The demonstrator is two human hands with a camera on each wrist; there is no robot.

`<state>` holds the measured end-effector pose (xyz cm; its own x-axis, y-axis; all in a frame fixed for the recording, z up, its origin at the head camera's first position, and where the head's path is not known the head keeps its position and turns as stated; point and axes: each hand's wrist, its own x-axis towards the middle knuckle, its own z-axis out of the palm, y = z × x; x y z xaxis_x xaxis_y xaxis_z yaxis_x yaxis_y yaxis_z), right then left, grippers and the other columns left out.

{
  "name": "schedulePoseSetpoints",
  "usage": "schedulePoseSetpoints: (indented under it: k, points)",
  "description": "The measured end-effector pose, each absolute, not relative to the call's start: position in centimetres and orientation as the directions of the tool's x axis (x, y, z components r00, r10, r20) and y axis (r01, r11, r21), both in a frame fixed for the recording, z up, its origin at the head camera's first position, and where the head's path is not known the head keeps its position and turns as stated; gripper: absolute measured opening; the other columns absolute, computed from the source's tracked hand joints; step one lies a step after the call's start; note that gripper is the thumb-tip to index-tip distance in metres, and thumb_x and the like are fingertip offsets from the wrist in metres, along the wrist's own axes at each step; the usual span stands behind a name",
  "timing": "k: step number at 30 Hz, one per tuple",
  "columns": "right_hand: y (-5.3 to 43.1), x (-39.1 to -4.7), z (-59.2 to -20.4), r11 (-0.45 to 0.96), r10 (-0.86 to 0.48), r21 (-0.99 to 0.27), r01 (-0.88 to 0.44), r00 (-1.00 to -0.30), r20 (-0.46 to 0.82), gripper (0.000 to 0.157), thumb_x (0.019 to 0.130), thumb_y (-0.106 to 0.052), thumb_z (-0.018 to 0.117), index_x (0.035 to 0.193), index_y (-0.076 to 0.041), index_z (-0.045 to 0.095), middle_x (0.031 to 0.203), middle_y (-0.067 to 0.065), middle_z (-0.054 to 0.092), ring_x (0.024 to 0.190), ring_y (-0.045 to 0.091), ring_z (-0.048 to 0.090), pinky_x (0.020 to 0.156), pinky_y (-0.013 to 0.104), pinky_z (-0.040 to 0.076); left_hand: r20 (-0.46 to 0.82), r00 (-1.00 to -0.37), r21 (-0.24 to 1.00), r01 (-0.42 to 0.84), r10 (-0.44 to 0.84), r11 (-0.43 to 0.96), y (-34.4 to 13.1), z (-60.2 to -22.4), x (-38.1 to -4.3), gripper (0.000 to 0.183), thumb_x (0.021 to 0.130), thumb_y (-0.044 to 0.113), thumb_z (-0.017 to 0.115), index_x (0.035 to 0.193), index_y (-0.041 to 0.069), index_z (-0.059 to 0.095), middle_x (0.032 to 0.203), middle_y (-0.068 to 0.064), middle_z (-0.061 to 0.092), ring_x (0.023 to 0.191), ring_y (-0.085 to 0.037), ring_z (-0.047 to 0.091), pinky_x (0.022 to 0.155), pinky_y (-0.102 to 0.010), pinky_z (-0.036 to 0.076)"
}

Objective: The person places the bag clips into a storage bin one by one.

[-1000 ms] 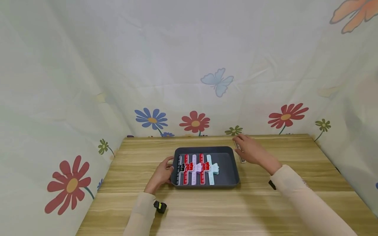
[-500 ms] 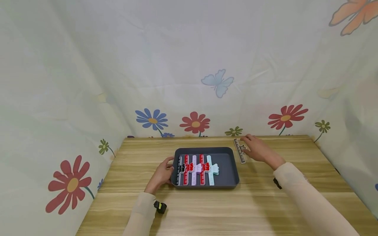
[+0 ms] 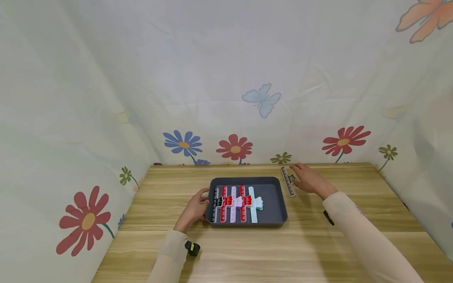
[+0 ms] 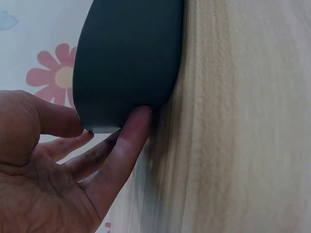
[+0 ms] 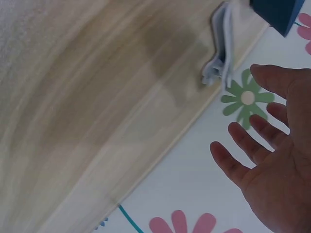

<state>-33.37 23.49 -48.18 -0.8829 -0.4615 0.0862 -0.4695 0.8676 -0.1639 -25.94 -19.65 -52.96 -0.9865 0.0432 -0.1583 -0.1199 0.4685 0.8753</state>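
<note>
My left hand [image 3: 194,208] holds the left edge of a dark grey tray [image 3: 269,223], its fingers against the outer wall and rim [image 4: 129,63]. Inside the tray, several long clips with piano-key markings stand in a row: a black clip [image 3: 214,208], a red clip [image 3: 223,210], a lilac clip [image 3: 233,210], another red clip [image 3: 242,208] and a pale blue clip [image 3: 253,208]. Right of the tray, a dark clip with a pale edge [image 3: 286,181] lies on the table. My right hand [image 3: 308,180] is beside that clip, fingers spread and apart from it in the right wrist view.
The wooden table [image 3: 230,251] reaches back to a white curtain [image 3: 212,78] printed with flowers and a butterfly. The tray's right part has bare floor beside the pale blue clip. Black wrist cameras [image 3: 192,248] sit on the sleeves.
My right hand has let go of the dark clip and drawn back slightly to the right, uncovering it. My left hand, the tray and the clips inside have stayed put.
</note>
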Motion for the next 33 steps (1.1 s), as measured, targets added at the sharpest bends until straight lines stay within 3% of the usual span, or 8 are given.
schedulePoseSetpoints:
  k: [7,14,26,33]
  points:
    - [23.4,-34.1,-49.6,0.893,-0.422,-0.161,-0.420,-0.906,0.026,0.061,0.097,-0.014,0.066,0.149,0.007,0.042,0.149,0.033,0.044,0.130,0.054,0.051,0.104,0.062,0.050,-0.164,-0.986,0.874,-0.124,0.044,0.469,-19.6,-52.9,-25.9,0.052,0.103,0.004,0.047,0.155,0.012,0.041,0.138,-0.034,0.058,0.087,-0.026,0.071,0.051,-0.041,0.062]
    - [23.5,-35.0,-50.5,0.914,-0.389,-0.157,-0.375,-0.919,-0.067,0.057,0.100,-0.013,0.059,0.151,0.006,0.041,0.153,0.032,0.041,0.137,0.055,0.045,0.111,0.063,0.045,-0.166,-0.985,0.875,-0.122,0.055,0.469,-19.6,-53.1,-26.1,0.052,0.104,0.004,0.047,0.155,0.013,0.041,0.139,-0.033,0.058,0.087,-0.025,0.071,0.051,-0.040,0.062]
    - [23.2,-35.0,-51.3,0.902,-0.422,-0.116,-0.415,-0.905,-0.050,0.045,0.100,-0.006,0.055,0.141,0.010,0.049,0.141,0.033,0.050,0.131,0.052,0.050,0.109,0.061,0.048,-0.166,-0.984,0.878,-0.120,0.059,0.463,-19.5,-53.3,-26.2,0.052,0.104,0.004,0.047,0.155,0.013,0.041,0.138,-0.034,0.059,0.083,-0.025,0.071,0.051,-0.040,0.062]
    - [22.9,-35.0,-51.9,0.909,-0.415,-0.043,-0.415,-0.910,-0.014,0.039,0.100,-0.005,0.056,0.137,0.009,0.054,0.132,0.028,0.057,0.124,0.046,0.057,0.096,0.060,0.056,-0.158,-0.986,0.879,-0.111,0.062,0.464,-19.5,-53.3,-26.1,0.052,0.103,0.003,0.047,0.154,0.012,0.041,0.137,-0.034,0.059,0.082,-0.025,0.072,0.050,-0.040,0.062]
